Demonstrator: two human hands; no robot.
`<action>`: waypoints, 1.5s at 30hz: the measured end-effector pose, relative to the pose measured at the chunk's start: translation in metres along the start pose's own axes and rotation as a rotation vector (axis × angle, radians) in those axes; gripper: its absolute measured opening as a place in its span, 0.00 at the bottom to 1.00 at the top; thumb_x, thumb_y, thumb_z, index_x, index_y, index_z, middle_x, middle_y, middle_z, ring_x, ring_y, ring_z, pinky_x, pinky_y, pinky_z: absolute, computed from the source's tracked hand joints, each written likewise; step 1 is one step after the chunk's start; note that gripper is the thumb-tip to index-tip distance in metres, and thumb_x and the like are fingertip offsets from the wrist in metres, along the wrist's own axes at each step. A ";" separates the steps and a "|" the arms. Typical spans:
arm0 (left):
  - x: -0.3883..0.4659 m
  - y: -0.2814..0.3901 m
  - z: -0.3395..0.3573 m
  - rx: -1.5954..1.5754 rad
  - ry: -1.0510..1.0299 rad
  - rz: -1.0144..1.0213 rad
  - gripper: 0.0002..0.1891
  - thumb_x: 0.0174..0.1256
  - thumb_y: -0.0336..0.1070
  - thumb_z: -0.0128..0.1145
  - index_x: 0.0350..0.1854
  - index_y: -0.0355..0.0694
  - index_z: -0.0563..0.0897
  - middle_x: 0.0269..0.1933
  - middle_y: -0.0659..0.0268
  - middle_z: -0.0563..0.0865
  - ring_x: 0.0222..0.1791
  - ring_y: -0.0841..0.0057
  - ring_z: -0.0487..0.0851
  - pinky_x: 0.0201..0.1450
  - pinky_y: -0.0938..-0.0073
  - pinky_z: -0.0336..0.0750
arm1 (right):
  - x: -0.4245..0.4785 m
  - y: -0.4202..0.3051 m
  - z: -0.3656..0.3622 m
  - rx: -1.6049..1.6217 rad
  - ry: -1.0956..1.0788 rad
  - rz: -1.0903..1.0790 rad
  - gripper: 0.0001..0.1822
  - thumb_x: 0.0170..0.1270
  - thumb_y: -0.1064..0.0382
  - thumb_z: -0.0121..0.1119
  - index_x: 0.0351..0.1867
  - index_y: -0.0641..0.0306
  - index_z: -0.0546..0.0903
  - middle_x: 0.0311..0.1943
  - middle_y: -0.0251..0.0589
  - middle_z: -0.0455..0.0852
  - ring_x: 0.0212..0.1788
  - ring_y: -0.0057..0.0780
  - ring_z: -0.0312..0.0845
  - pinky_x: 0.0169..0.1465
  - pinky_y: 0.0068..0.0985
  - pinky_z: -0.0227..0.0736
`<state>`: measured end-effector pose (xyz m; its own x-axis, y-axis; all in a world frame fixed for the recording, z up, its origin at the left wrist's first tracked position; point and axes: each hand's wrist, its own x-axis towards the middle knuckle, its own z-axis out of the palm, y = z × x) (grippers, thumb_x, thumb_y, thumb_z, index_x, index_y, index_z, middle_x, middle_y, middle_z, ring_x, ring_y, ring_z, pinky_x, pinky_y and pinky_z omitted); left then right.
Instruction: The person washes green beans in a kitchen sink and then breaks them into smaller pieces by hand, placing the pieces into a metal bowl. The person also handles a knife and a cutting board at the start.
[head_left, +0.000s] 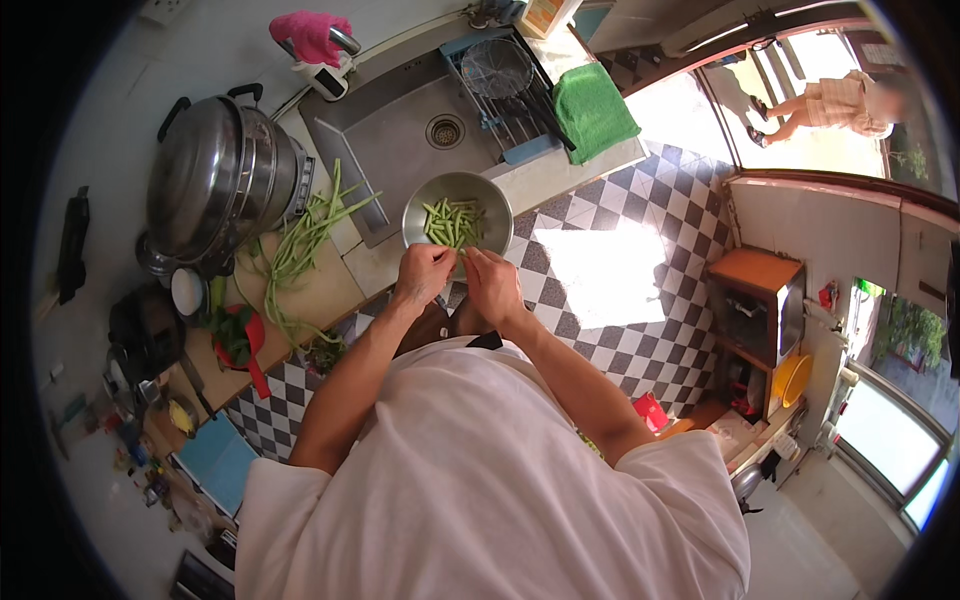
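A steel bowl (496, 193) at the edge of the sink holds several short pieces of green long bean (454, 223). Over its near rim, my left hand (426, 274) and my right hand (492, 283) meet with pinched fingertips. A bit of green bean (460, 252) shows between them, mostly hidden by the fingers. To the left, a heap of whole long beans (296, 255) lies on the counter, some ends hanging past its edge and others reaching over the sink.
A large lidded steel pot (217, 180) stands left of the sink (390, 112). A red pan-like vessel (253, 341) holds leafy greens. Past the sink's drying rack (517, 127) lies a green towel (592, 109). Outside the doorway stands a person (825, 105).
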<state>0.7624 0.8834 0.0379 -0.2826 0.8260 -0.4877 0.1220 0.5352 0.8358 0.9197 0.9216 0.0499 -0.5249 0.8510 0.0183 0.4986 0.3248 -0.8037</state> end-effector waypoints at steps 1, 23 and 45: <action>0.013 -0.009 -0.001 0.135 0.056 0.065 0.17 0.73 0.36 0.58 0.24 0.31 0.83 0.18 0.58 0.79 0.17 0.69 0.76 0.25 0.65 0.71 | 0.003 -0.002 0.002 0.016 0.018 0.057 0.08 0.71 0.67 0.62 0.45 0.69 0.82 0.33 0.57 0.84 0.36 0.61 0.82 0.39 0.45 0.79; 0.013 0.031 -0.036 0.510 -0.185 0.640 0.08 0.69 0.30 0.65 0.47 0.36 0.88 0.39 0.59 0.82 0.38 0.60 0.85 0.42 0.64 0.81 | 0.060 0.019 -0.042 0.435 -0.514 0.421 0.10 0.72 0.64 0.62 0.43 0.71 0.88 0.31 0.37 0.91 0.29 0.21 0.85 0.33 0.25 0.79; -0.005 0.036 -0.030 0.719 -0.006 0.785 0.06 0.66 0.29 0.66 0.43 0.39 0.86 0.35 0.62 0.82 0.33 0.62 0.86 0.36 0.61 0.81 | 0.034 -0.003 -0.038 0.053 -0.225 0.012 0.11 0.71 0.70 0.60 0.51 0.70 0.86 0.31 0.49 0.90 0.27 0.37 0.89 0.35 0.31 0.83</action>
<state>0.7400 0.8939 0.0780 0.1237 0.9849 0.1209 0.8019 -0.1710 0.5724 0.9267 0.9652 0.0751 -0.6626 0.7395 -0.1192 0.4715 0.2881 -0.8335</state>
